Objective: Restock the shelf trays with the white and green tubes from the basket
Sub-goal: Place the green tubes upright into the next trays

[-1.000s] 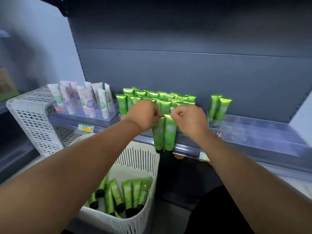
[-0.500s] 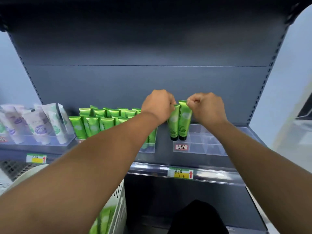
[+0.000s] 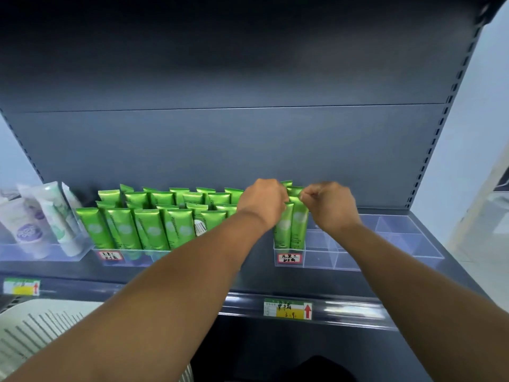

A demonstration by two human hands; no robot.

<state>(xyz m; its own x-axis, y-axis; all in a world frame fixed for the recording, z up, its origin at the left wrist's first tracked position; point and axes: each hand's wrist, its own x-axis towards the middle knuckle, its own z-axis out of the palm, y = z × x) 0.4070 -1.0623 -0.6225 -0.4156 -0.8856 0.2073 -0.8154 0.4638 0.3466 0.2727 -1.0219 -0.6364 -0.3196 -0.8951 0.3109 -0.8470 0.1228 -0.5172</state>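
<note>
Left hand [image 3: 261,201] and right hand [image 3: 327,205] pinch tops | green tubes [image 3: 292,224] hang below, in clear tray [image 3: 319,257]

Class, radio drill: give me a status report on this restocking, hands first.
Left hand and right hand each pinching a green tube's top. Two green tubes upright at the right clear tray, front-left slot. Nothing blocking; remaining slots bare.
</note>
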